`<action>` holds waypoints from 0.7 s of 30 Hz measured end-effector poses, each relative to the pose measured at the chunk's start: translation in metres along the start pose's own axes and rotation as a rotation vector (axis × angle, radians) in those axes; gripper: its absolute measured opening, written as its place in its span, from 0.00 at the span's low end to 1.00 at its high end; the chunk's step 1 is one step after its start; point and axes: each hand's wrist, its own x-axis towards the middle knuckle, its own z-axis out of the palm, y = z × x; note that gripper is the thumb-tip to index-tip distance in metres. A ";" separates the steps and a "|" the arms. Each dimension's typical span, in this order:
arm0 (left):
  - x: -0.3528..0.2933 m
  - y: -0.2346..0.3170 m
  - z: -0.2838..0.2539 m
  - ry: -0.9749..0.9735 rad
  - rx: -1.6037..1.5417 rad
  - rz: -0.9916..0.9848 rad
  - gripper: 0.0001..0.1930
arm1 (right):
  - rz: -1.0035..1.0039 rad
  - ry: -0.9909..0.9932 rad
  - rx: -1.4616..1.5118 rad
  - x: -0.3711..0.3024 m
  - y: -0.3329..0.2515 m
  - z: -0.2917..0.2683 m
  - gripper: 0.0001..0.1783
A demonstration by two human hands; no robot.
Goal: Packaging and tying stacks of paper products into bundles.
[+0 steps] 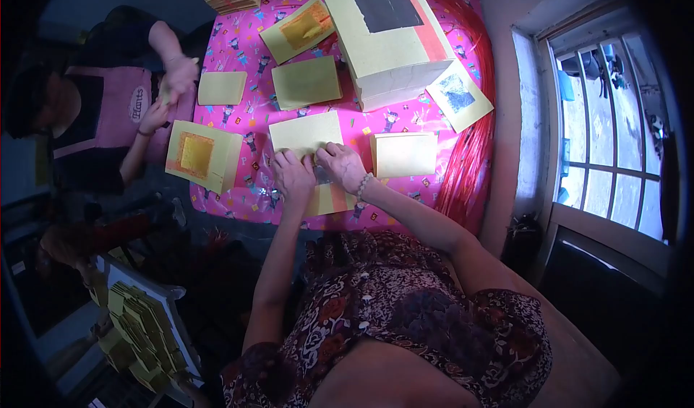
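Paper sheet (307, 135) on table (238, 198), stack (405, 154) to its right, box (387, 36) behind

Table (238, 61), pink cloth: yellow paper stacks (306, 81), big box (387, 36).

A short-sleeved dress (405, 321) in a dark fabric is worn, printed all over with a dense floral and paisley pattern in maroon, red, white and black. The forearms are left bare below the sleeves. A bracelet (363, 185) of pale round beads is worn on the right wrist.
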 end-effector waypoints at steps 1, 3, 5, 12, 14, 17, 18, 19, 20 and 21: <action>-0.004 -0.002 -0.003 0.004 -0.040 -0.003 0.26 | -0.003 0.006 -0.003 -0.003 -0.003 0.000 0.09; -0.005 -0.008 -0.010 0.010 -0.116 -0.002 0.26 | 0.013 0.015 0.002 -0.003 -0.008 -0.005 0.08; 0.000 -0.019 -0.009 0.034 -0.217 0.034 0.26 | 0.009 0.052 0.040 -0.002 -0.001 -0.005 0.05; 0.005 -0.035 -0.003 0.011 -0.371 -0.001 0.29 | 0.089 0.095 0.155 -0.001 0.001 0.005 0.05; 0.003 -0.038 -0.002 0.024 -0.435 -0.009 0.27 | 0.179 0.065 0.254 0.001 0.003 0.002 0.06; 0.003 -0.037 -0.002 0.031 -0.417 -0.024 0.28 | 0.258 0.043 0.322 0.004 0.001 -0.003 0.05; 0.004 -0.039 -0.002 0.035 -0.419 -0.025 0.28 | 0.248 0.053 0.293 0.004 0.001 -0.004 0.05; 0.006 -0.042 -0.002 0.061 -0.459 -0.002 0.27 | 0.244 0.053 0.291 0.005 0.000 -0.003 0.05; 0.007 -0.045 -0.002 0.086 -0.498 0.022 0.27 | 0.215 0.074 0.259 0.006 -0.001 -0.002 0.05; 0.008 -0.050 -0.001 0.089 -0.500 0.020 0.27 | 0.187 0.094 0.228 0.006 -0.001 -0.001 0.04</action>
